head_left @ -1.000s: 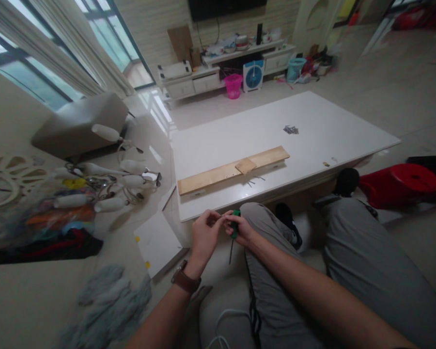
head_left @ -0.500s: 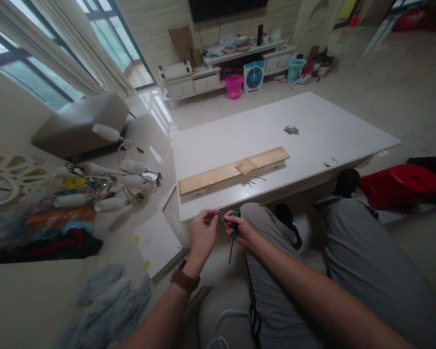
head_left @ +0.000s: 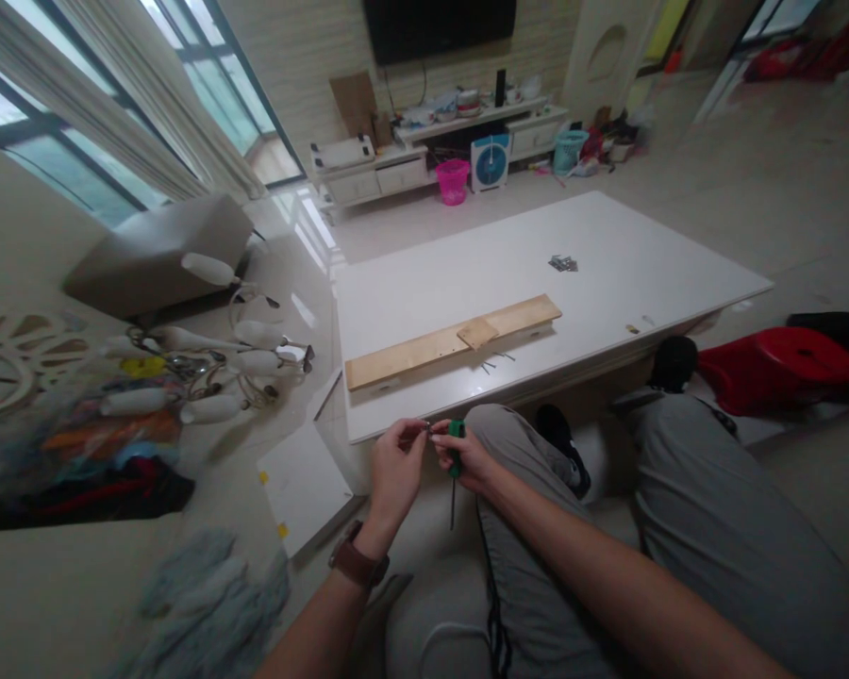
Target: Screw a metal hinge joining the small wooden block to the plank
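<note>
Close together in front of my knees, both hands meet at a small metal piece (head_left: 429, 428), too small to make out clearly. My left hand (head_left: 396, 469) pinches it between thumb and fingertips. My right hand (head_left: 475, 458) is closed around a green-handled screwdriver (head_left: 457, 434), its shaft pointing down, and its thumb and forefinger reach the same small piece. Beyond the hands, a long wooden board (head_left: 410, 358) lies on the white table (head_left: 453, 269). A small square wooden piece (head_left: 477, 332) rests across it. Several loose screws (head_left: 495, 362) lie just in front of the board.
A pile of small metal hardware (head_left: 563, 264) sits farther back on the table. A white panel (head_left: 304, 490) stands at the left below the table corner. A chandelier (head_left: 219, 368) lies at the left. A red stool (head_left: 778, 368) is on the right.
My fingertips have drawn closer together at the small metal piece. The screwdriver's shaft hangs more upright. The whole view has shifted slightly, with the room sitting lower in the picture.
</note>
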Tool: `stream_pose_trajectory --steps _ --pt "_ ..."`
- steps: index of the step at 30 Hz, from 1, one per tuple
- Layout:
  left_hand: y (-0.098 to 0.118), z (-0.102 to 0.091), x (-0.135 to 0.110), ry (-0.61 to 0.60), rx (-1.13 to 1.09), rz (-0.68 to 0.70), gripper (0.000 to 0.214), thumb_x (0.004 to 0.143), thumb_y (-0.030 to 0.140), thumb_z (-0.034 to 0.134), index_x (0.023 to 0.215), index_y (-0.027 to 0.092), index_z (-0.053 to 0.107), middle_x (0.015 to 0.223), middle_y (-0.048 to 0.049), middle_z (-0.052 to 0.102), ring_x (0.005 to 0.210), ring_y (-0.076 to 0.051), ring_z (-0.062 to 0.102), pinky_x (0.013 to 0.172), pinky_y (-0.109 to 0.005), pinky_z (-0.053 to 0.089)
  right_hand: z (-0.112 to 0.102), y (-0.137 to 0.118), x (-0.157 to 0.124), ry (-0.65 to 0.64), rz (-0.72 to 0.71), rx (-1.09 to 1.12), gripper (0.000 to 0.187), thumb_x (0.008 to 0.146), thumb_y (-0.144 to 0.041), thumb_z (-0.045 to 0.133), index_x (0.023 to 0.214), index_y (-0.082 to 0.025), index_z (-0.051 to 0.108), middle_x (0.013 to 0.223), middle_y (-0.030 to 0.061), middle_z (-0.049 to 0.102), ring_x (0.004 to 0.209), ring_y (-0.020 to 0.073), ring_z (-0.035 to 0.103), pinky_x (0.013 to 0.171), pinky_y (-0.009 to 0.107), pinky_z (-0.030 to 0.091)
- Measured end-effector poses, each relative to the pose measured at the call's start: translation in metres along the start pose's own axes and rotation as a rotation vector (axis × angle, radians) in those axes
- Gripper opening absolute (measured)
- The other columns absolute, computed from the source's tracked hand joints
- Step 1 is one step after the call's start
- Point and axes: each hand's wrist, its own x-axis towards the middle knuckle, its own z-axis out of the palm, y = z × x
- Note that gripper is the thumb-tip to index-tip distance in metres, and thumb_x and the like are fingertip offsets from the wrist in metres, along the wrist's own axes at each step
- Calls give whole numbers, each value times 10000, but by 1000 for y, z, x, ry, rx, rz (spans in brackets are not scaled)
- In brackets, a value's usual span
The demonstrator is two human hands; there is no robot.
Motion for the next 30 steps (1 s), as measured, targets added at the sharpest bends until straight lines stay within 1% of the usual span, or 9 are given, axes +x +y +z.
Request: stream_pose_trajectory --steps 6,10,13,17,23,25,28,30 --pt "2 1 1 14 -16 -15 128 793 268 711 869 174 754 799 -60 763 757 -198 717 725 -314 574 -2 1 1 2 32 40 457 531 -365 958 827 -206 648 516 -99 510 425 48 381 374 160 310" --pt "3 0 1 27 -58 -36 129 773 263 730 862 170 738 792 -57 760 743 -191 721 702 -297 578 -2 0 1 -1 29 73 473 539 -420 969 808 -205 644 566 -86 547 435 39 393 376 154 311" --pt "3 1 2 31 -77 -42 126 760 259 744 845 168 728 784 -55 759 735 -189 723 700 -296 584 -2 -1 1 -12 27 84 464 550 -436 968 795 -198 653 596 -78 564 434 33 391 373 158 311" --pt "2 2 2 28 -62 -48 98 761 249 737 816 168 734 761 -52 756 721 -187 723 701 -300 584 -2 -2 0 -28 24 86 452 567 -450 965 785 -193 664 589 -79 549 437 34 384 372 159 313" --pt "2 1 3 27 -48 -63 74 756 213 728 806 161 742 749 -52 757 698 -181 717 684 -293 578 -3 0 1 -24 -10 72 472 547 -437 981 797 -186 669 670 -64 613 468 28 410 377 150 339" --pt "3 1 4 27 -43 -73 85 752 204 733 819 156 752 749 -55 759 691 -182 714 678 -293 575 -3 0 1 -30 -7 59 474 552 -435 980 811 -184 673 640 -63 610 460 35 415 382 155 350" --pt "3 1 3 16 -42 -85 94 750 198 740 829 152 762 746 -57 761 685 -183 714 668 -291 572 -4 0 0 -34 5 46 487 550 -427 979 839 -200 659 540 -85 559 424 50 408 382 167 353" --pt "3 1 2 13 -47 -88 94 750 191 738 831 151 765 742 -56 761 684 -182 714 668 -289 570 -4 0 0 -30 13 45 496 547 -413 978 854 -211 645 517 -93 543 417 57 413 383 169 349"
